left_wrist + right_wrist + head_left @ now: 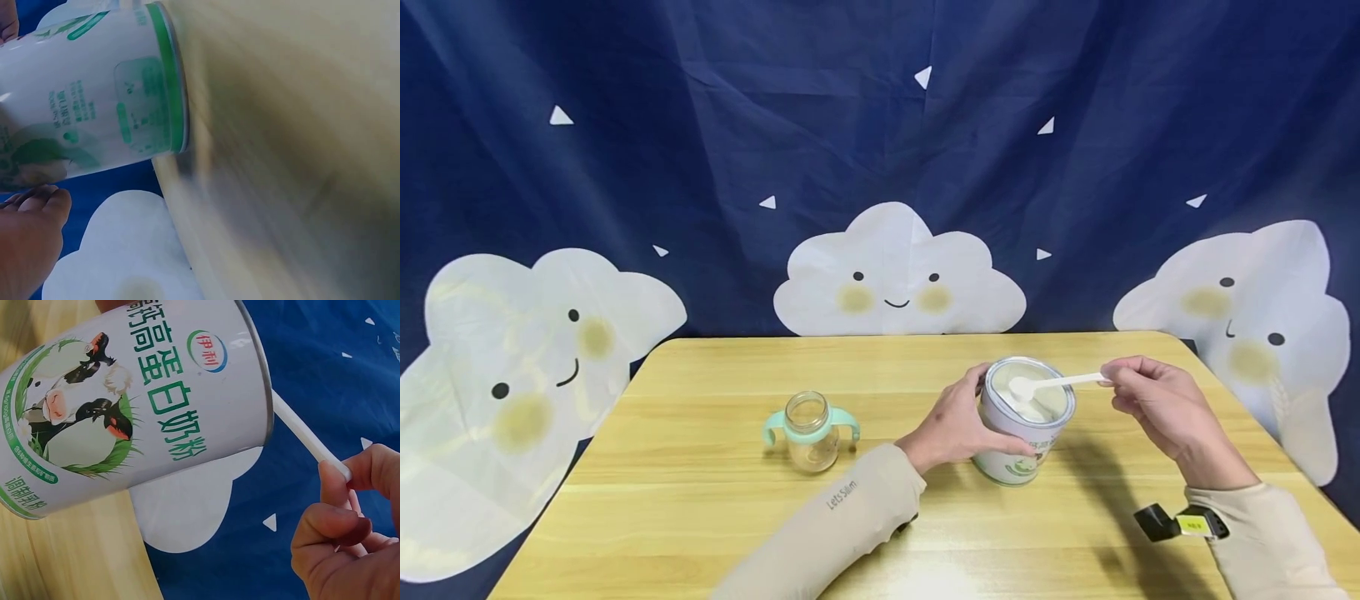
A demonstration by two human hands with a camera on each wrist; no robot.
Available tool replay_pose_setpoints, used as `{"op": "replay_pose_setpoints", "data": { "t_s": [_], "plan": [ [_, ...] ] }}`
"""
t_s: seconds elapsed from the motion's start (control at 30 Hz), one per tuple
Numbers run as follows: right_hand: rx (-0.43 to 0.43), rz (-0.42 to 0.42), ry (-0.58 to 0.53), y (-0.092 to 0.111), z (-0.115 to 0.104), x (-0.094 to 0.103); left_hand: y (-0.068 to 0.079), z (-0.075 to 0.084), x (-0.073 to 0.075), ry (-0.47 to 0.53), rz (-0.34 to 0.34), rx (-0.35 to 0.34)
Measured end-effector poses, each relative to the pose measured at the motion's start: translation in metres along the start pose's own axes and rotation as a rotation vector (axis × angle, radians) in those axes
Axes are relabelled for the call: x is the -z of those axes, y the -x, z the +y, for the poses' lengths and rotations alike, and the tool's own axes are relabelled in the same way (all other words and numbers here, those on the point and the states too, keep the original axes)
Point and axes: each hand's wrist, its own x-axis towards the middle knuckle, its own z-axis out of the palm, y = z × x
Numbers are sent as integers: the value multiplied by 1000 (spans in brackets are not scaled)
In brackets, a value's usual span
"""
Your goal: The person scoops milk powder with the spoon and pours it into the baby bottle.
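Observation:
An uncapped milk powder can, white with green print and a cow picture, stands on the wooden table right of centre. My left hand grips its left side, thumb across the front and fingers behind. Between thumb and fingers my right hand pinches the handle end of a white scoop. The scoop's bowl sits at the can's mouth, over or in the pale powder; whether it touches the powder I cannot tell. In the right wrist view the can hides that bowl, and only the handle shows.
A clear baby bottle with mint-green handles stands open-topped on the table, left of the can. Behind the table's far edge hangs a dark blue curtain with smiling white clouds. My right wrist wears a small black device.

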Motion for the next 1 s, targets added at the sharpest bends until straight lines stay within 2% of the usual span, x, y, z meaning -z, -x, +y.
{"op": "replay_pose_setpoints", "data": {
  "t_s": [0.3, 0.6, 1.0],
  "plan": [
    [8, 4, -28, 2, -4, 0, 3, 3, 13, 9, -23, 46],
    [8, 12, -54, 1, -8, -2, 8, 3, 27, 40, -15, 79],
    [43, 0, -85, 2, -13, -11, 14, 2, 48, 71, -5, 61]
  ]
}}
